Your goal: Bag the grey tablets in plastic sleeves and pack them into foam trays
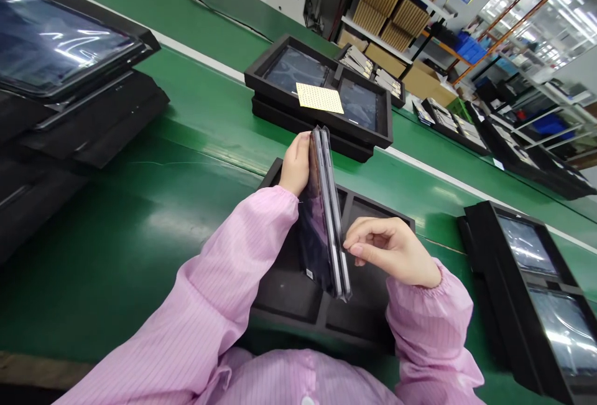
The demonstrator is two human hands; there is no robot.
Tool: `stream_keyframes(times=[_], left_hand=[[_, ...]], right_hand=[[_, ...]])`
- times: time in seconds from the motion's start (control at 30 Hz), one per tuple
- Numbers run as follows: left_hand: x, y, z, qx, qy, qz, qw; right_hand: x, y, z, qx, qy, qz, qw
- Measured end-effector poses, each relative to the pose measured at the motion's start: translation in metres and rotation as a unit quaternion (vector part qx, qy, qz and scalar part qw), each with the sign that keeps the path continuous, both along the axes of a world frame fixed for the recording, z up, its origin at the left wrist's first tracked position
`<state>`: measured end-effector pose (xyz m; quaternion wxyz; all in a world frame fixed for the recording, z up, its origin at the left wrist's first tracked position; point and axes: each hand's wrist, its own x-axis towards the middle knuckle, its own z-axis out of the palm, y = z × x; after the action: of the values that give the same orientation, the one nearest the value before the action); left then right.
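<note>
My left hand (295, 162) grips a thin dark tablet in a clear plastic bag (324, 218), held on edge above a black foam tray (289, 296) with empty pockets. My right hand (389, 249) is closed in a pinch against the bag's right edge near its lower half. Both arms wear pink striped sleeves.
A black tray with two bagged tablets and a yellow dotted sheet (319, 98) lies beyond on the green belt (140, 218). More stacked trays sit at left (69, 100) and right (536, 287). Shelves with cardboard boxes (396, 7) stand behind.
</note>
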<state>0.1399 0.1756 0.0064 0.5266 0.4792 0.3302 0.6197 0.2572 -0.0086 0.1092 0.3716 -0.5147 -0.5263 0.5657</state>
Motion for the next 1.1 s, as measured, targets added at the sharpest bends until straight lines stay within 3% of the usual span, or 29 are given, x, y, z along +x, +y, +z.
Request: stream_keyframes(times=[0.13,0.27,0.43,0.83,1.1], left_hand=[[-0.002,-0.001,0.001,-0.01,-0.003,-0.008,1.0],[-0.003,-0.001,-0.001,-0.011,-0.004,-0.014,1.0],[-0.004,-0.001,-0.001,-0.014,0.001,-0.006,1.0],[-0.003,-0.002,0.002,-0.014,-0.006,-0.016,1.0],[0.002,-0.001,0.003,0.004,-0.034,-0.014,0.999]], right_hand=[[0.004,0.01,-0.012,-0.055,0.079,0.042,0.994],[0.004,0.016,-0.025,-0.061,0.12,0.046,0.99],[0.0,0.015,-0.024,-0.058,0.143,0.048,0.987],[-0.006,0.004,-0.015,-0.021,0.025,-0.006,0.999],[0.003,0.014,-0.016,-0.086,0.027,0.022,0.996]])
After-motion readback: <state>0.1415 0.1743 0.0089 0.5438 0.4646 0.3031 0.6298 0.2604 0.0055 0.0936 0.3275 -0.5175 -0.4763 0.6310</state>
